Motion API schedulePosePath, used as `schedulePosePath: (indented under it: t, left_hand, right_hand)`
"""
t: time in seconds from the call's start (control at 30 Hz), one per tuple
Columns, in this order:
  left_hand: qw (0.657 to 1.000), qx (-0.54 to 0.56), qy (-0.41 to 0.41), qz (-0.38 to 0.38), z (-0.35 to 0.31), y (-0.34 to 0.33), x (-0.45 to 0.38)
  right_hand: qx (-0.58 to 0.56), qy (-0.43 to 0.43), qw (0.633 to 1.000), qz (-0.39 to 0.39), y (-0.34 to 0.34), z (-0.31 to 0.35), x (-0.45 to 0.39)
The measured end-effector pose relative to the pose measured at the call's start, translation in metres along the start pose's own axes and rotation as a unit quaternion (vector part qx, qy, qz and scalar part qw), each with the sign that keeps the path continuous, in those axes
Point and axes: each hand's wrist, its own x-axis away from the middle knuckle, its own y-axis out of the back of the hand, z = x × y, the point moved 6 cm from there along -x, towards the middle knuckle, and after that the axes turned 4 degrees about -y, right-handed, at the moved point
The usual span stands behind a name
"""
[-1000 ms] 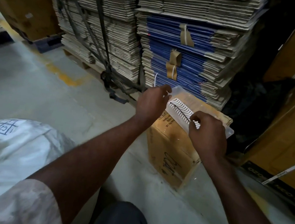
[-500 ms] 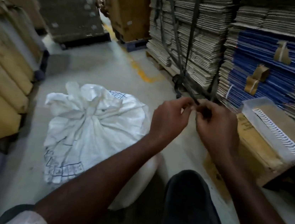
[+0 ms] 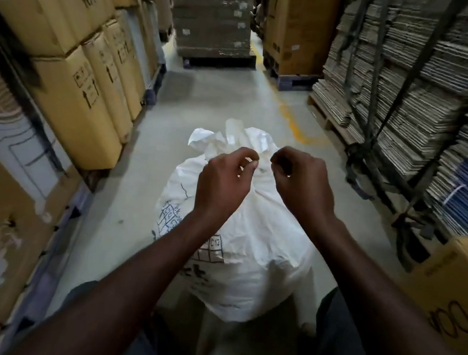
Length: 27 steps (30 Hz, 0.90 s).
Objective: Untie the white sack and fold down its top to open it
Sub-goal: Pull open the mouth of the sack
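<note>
The white sack [image 3: 249, 256] stands on the concrete floor [image 3: 212, 106] directly in front of the person, between the knees, in an aisle with stacked cardboard boxes [image 3: 71, 74] to the left and strapped bundles of flattened cartons [image 3: 408, 89] to the right. Its neck is gathered and its crumpled top [image 3: 231, 138] fans out beyond the hands. The left hand [image 3: 224, 183] and the right hand [image 3: 304, 186] are held over the neck, each with fingers curled and thumb meeting forefinger in a pinch; whether either grips a tie or sack fabric cannot be determined.
</note>
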Motion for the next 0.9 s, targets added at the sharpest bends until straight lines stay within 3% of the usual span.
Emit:
schedulePosePath:
  t: [0.2, 0.43, 0.53, 0.63, 0.73, 0.9]
  left_hand:
    - [0.999, -0.023, -0.003, -0.022, 0.054, 0.017, -0.037]
    - [0.999, 0.017, 0.018, -0.043, 0.085, -0.012, -0.071]
    - [0.999, -0.034, 0.033, 0.001, 0.099, -0.021, -0.078]
    - [0.986, -0.139, 0.070, 0.059, 0.119, -0.022, -0.076]
    - [0.961, -0.225, 0.104, 0.122, 0.136, -0.019, -0.066]
    - [0.940, -0.187, 0.158, 0.237, 0.145, -0.006, -0.051]
  right_hand:
    - [-0.014, 0.019, 0.999, 0.024, -0.062, 0.007, -0.060]
    - [0.133, 0.034, 0.978, 0.157, -0.135, -0.020, -0.122]
    - [0.186, 0.057, 0.972, 0.135, -0.152, -0.029, -0.120]
    - [0.149, 0.043, 0.984, 0.091, -0.152, -0.040, -0.104]
    - [0.139, 0.028, 0.982, 0.125, -0.158, -0.051, -0.082]
    - [0.160, 0.104, 0.970, 0.154, -0.151, -0.043, -0.025]
